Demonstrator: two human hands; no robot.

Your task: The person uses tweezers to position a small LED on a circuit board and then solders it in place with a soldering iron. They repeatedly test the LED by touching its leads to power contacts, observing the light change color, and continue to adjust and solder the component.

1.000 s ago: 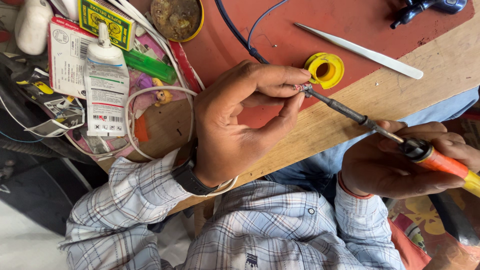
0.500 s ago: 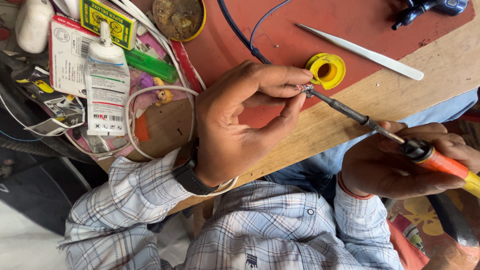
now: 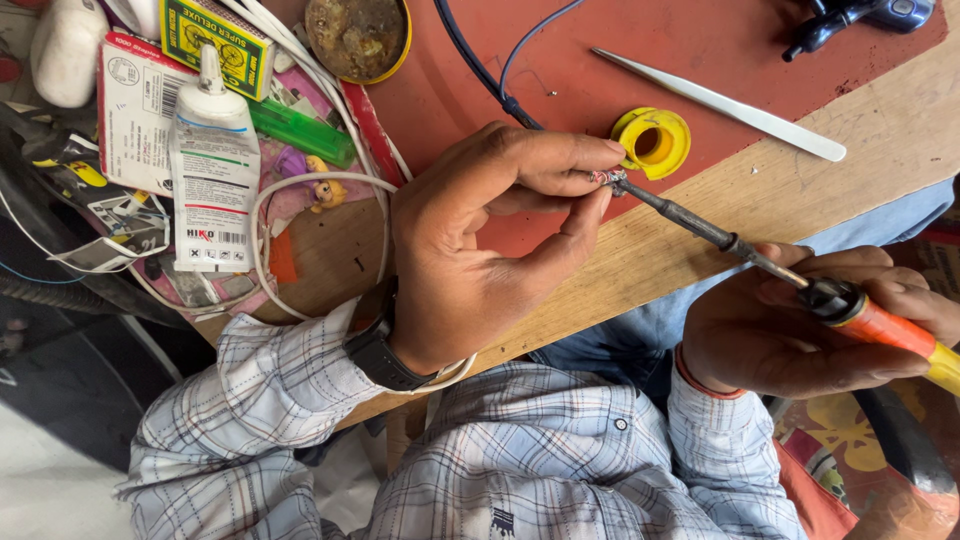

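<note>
My left hand pinches a small metal connector between thumb and forefinger, just over the edge of the red mat. A dark cable runs from that hand up across the mat. My right hand grips a soldering iron by its orange and yellow handle, off the table's front edge. Its dark tip touches the connector. A yellow solder spool lies just beyond the tip.
Metal tweezers lie on the mat at the right. A round tin with brown residue sits at the top. At the left are a white tube, a green lighter, white cable loops and packets. The wooden table edge runs diagonally.
</note>
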